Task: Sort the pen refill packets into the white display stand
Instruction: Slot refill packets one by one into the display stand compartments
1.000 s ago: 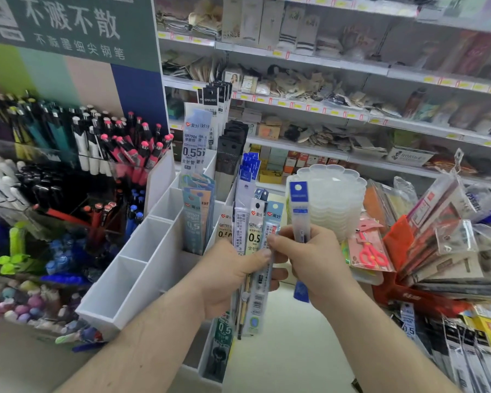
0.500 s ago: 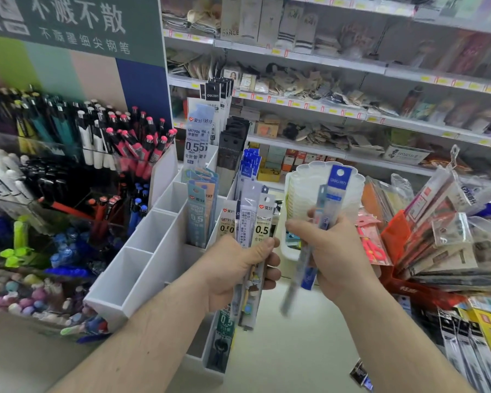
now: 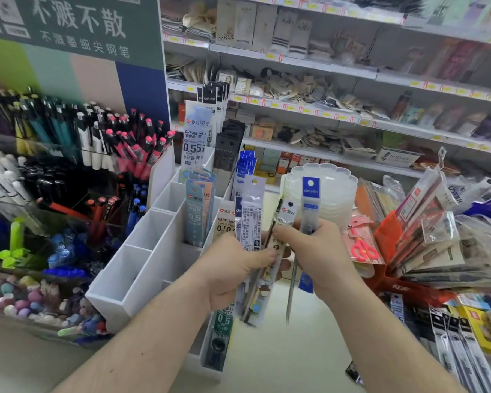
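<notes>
While the white plastic compartmented display stand (image 3: pixel 142 268) sits left of centre with most near-left bins unfilled, sorting is mid-way: several cells on its right side already hold upright packets, e.g. the teal-and-orange 0.5 refill packets (image 3: pixel 198 214) and, further back, the blue-headed packets (image 3: pixel 245 165).

Left hand (image 3: pixel 233 268) grips a fanned bundle of clear refill packets (image 3: pixel 253 222), thumb clamped across the front, just right of the stand's near cells. Right hand (image 3: pixel 321 251) is curled round one slim clear packet with a blue header card (image 3: pixel 310 191), held upright; its index finger and thumb also reach into the bundle, apparently pinching the small white-headed packet (image 3: pixel 288 212).

Step in hand, by my read: picking and identifying the next packet. Next move calls for matching the blue header to the blue-headed cell at the far right of the stand, then dropping it in vertical.

Versus half a second ago: the blue-header packet has gone from tilted to upright, and the right hand has closed back in on the bundle; they were apart then. Bundle and left hand barely shifted.
</notes>
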Available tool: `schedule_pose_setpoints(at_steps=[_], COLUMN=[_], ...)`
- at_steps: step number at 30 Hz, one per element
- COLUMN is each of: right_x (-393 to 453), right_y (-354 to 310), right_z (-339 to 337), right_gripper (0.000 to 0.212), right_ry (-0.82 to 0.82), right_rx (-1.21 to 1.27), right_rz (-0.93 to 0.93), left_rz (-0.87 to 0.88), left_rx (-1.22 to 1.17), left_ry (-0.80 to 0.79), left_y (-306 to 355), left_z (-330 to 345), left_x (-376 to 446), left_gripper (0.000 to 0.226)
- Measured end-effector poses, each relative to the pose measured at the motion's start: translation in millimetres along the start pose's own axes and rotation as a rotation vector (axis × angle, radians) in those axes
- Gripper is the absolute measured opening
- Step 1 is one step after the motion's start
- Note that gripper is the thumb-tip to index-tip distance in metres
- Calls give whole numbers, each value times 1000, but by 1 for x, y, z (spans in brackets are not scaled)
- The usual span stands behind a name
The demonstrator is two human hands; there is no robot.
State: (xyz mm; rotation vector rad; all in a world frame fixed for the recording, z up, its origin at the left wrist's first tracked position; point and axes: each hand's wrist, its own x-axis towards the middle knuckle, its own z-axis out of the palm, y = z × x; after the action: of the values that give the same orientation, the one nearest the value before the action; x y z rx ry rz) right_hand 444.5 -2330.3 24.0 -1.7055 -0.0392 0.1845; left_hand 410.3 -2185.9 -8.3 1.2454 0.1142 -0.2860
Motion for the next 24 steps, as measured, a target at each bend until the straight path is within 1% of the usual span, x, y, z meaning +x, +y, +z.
schedule_pose_setpoints(at_steps=[2, 5, 6, 9, 11, 13, 14, 15, 17, 18, 21, 24], right_x=[1, 2, 4, 9, 10, 10, 10, 10, 11, 12, 23, 34], right_y=[3, 5, 5, 4, 4, 7, 10, 13, 17, 18, 26, 34], right_z=[-3, -8, -12, -29, -37, -35, -31, -26, -18, -13, 3, 24], right_gripper=[6, 10, 9, 12, 13, 16, 18, 22, 27, 26, 18, 28], right_ry=[33, 18, 42, 194, 228, 224, 219, 208, 151, 109, 2, -82], right_rx=[-59, 13, 48, 152, 161, 81, 42, 15, -48, -85, -200, -303], right_rz=[-26, 9, 16, -27, -75, -131, -162, -190, -229, -245, -270, -253], left_rz=[38, 91, 123, 228, 263, 276, 277, 276, 266, 259, 226, 208], left_rx=[58, 89, 120, 241, 314, 384, 411, 418, 407, 404, 386, 361], left_ry=[87, 252, 316, 452, 493, 510, 521, 538, 579, 595, 628, 623], left_y=[-4, -3, -1, 6, 11, 15, 16, 18, 21, 21, 25, 24], left_z=[1, 1, 1, -1, -5, -9, -10, -10, -10, -10, -10, -10], left_x=[2, 2, 1, -7, -15, -21, -23, -24, -27, -27, -29, -31], left_gripper=[21, 24, 24, 13, 21, 31, 36, 36, 23, 20, 23, 22])
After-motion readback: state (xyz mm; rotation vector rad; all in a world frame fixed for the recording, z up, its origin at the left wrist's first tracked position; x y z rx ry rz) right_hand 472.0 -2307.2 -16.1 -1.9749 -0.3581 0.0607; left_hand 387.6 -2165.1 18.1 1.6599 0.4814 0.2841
